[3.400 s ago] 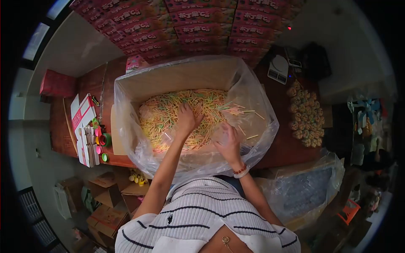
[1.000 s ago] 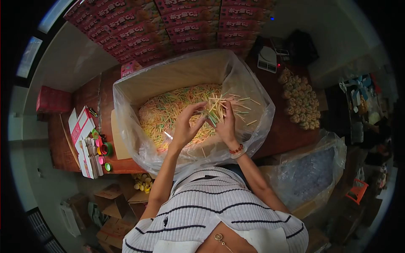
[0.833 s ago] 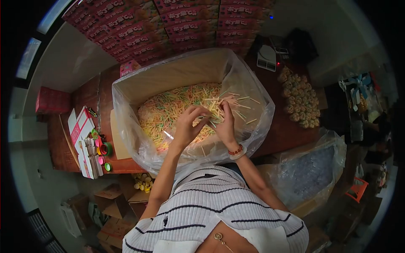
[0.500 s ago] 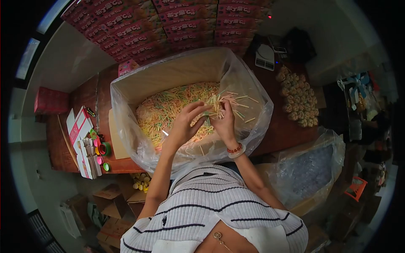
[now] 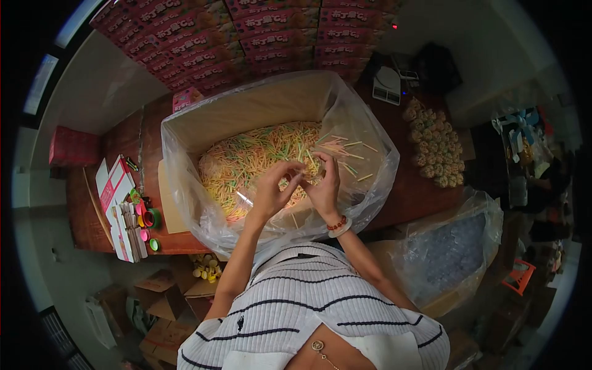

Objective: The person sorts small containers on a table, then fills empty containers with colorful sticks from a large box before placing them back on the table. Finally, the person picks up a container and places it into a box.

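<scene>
A large carton lined with clear plastic (image 5: 246, 98) stands in front of me, with many thin pastel sticks (image 5: 246, 154) in yellow, pink and green heaped inside. Over the heap, my right hand (image 5: 325, 188) is closed around a small bundle of sticks (image 5: 313, 165), their ends pointing up. My left hand (image 5: 269, 192) is beside it, thumb and fingers pinched together near the bundle's lower part; what they pinch is too small to make out. Loose sticks (image 5: 348, 148) lie against the carton's right side.
Stacked pink boxes (image 5: 277, 37) rise behind the carton. To the right are several stick bundles (image 5: 435, 145) and a white scale (image 5: 387, 83). Flattened cartons (image 5: 126, 228) and colourful lids or rings (image 5: 148, 217) lie left. A plastic-lined box (image 5: 447, 246) sits lower right.
Both hands have come down slightly toward me with the bundle. The left fingers, spread before, are now pinched close beside the right hand.
</scene>
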`<state>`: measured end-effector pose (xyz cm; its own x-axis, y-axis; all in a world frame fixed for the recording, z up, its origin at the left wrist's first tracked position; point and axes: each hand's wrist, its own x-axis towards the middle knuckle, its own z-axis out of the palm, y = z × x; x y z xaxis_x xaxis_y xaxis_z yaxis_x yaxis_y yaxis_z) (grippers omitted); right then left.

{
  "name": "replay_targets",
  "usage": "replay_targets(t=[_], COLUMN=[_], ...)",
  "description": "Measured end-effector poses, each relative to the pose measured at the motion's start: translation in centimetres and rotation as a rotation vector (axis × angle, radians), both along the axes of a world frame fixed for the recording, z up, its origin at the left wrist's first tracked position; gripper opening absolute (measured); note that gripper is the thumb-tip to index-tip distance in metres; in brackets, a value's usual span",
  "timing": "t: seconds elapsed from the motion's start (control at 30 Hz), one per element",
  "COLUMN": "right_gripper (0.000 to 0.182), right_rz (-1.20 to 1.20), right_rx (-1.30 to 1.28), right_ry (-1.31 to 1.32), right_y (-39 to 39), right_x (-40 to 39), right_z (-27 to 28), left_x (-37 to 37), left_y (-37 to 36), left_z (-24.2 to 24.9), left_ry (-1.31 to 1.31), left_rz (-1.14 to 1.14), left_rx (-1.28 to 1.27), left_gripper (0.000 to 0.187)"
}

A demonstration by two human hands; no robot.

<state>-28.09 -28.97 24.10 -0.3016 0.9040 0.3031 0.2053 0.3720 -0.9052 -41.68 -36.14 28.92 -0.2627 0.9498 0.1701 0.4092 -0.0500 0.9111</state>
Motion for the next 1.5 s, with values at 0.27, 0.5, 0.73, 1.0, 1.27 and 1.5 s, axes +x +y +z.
replay_targets(t=[0.27,0.5,0.73,1.0,1.27,1.5], right_gripper=[0.063,0.061,0.059,0.066,0.068,0.066], right_rz=[0.018,-0.075,-0.043,0.060,0.041,0.065], right_rx=[-0.169,-0.040,-0.024,-0.196,-0.263,-0.215], right_ry=[0.170,-0.011,-0.007,0.209,0.261,0.248], right_y=[-0.7,-0.8,-1.4,-1.9,-2.4,-2.1], right_x=[-0.2,0.8,1.5,1.9,2.1,2.5], right_z=[-0.6,1.7,2.6,2.4,2.0,1.8], left_x=[-0.2,1.3,2.2,1.3,1.4,-0.8], left_y=[1.3,0.2,0.0,0.1,-0.5,-0.7], left_z=[1.8,0.1,2.4,1.2,4.4,5.2], left_ry=[0.123,0.123,-0.040,-0.060,0.212,0.162], left_rz=[-0.017,0.023,0.005,-0.040,0.095,-0.050], left_rx=[-0.030,0.026,0.075,0.215,0.110,-0.014], left_gripper=[0.029,0.027,0.034,0.024,0.025,0.018])
